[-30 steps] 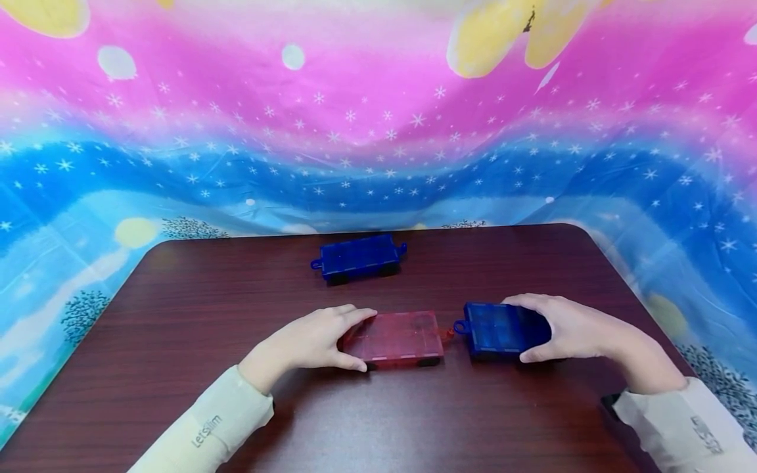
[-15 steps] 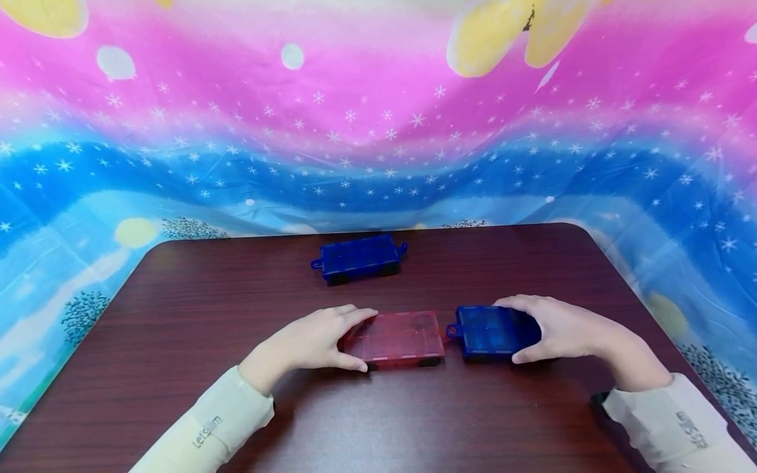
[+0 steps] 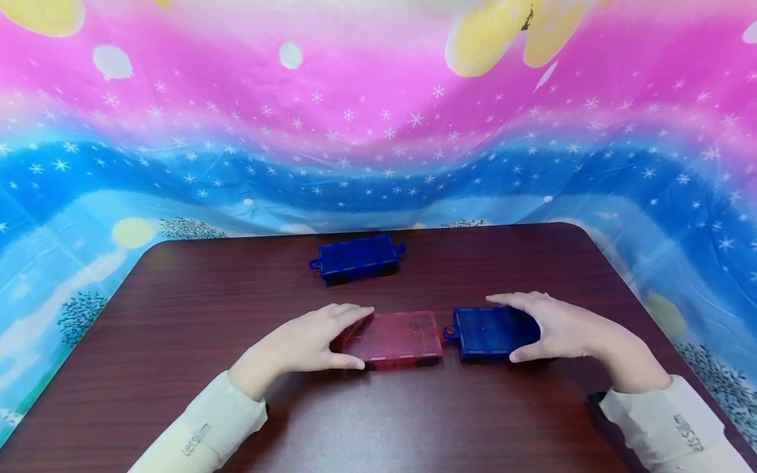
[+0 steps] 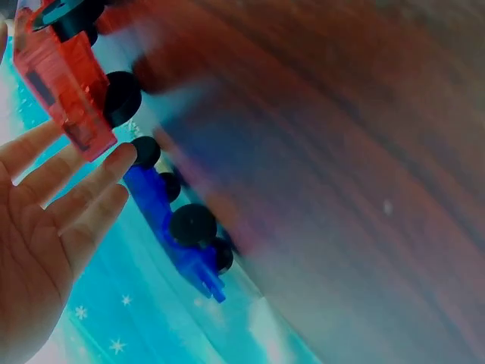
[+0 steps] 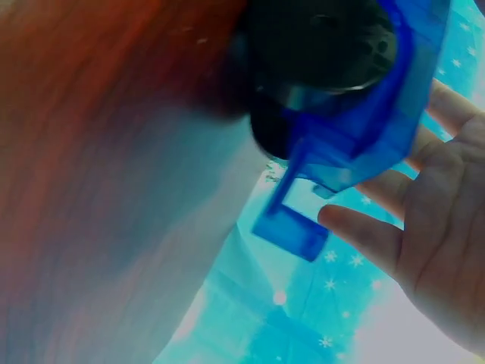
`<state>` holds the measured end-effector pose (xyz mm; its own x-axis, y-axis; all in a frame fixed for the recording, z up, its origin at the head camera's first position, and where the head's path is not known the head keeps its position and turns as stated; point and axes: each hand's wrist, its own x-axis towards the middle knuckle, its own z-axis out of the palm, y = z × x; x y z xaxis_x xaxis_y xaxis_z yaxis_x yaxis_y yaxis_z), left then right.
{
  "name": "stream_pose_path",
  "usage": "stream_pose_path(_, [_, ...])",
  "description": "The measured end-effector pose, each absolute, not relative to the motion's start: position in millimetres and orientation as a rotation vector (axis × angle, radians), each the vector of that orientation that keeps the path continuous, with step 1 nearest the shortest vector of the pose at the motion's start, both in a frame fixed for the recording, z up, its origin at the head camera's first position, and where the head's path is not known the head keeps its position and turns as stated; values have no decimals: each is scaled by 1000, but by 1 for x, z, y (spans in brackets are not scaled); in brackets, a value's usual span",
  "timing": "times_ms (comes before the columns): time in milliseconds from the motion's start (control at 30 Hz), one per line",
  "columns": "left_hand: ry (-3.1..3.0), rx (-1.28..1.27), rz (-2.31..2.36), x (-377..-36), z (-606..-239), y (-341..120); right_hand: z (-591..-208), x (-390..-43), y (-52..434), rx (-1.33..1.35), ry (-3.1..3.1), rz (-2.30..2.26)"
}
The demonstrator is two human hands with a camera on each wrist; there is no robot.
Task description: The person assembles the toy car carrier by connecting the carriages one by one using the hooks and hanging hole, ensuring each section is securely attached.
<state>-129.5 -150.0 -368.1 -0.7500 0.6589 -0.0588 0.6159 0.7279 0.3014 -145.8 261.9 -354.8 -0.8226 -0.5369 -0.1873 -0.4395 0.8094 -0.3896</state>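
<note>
A see-through red toy train car (image 3: 393, 338) on black wheels stands on the table. My left hand (image 3: 301, 338) is at its left end, fingers extended and thumb spread; in the left wrist view the fingers look straight beside the red car (image 4: 68, 91). To the right stands a see-through blue toy train car (image 3: 491, 332), its ring (image 3: 451, 332) over the red car's hook. My right hand (image 3: 570, 332) spreads around the blue car's right end, the far fingers lifted off its edge. In the right wrist view, a blue hook (image 5: 292, 231) juts out below the wheels.
A second blue toy train car (image 3: 359, 257) stands near the back edge of the brown table (image 3: 207, 315), with a ring at its left end and a hook at its right. A patterned cloth (image 3: 355, 131) hangs behind the table and down its sides.
The right hand has brought the blue car left until its ring lies over the red car's hook. Both hands' fingers have since loosened, and the left hand has drawn slightly left.
</note>
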Motion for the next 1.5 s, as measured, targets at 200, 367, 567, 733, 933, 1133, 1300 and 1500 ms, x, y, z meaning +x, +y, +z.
stream_pose_path(200, [2786,1032,384,-134,-356,-160,-349,-144,257,-791,2771,-536])
stream_pose_path(367, [2824,1069,337,-151,-347,-167,-346,-146,244,-828,2773,-597])
stream_pose_path(567, [2875,1059,291,-178,-339,-169,-342,-148,219,-885,2726,-615])
stream_pose_path(733, [2909,1015,273,-202,-333,-165,-342,-152,198,-984,2674,-624])
stream_pose_path(933, [2909,905,243,-229,-336,-161,-344,-154,173,-1066,2602,-619])
stream_pose_path(1133, [2870,817,277,-247,-346,-156,-347,-155,154,-1095,2549,-605])
stream_pose_path(1300, [2842,766,313,-259,-355,-155,-349,-154,140,-1102,2524,-576])
stream_pose_path(1500, [2816,718,350,-267,-361,-155,-352,-152,128,-1140,2502,-533])
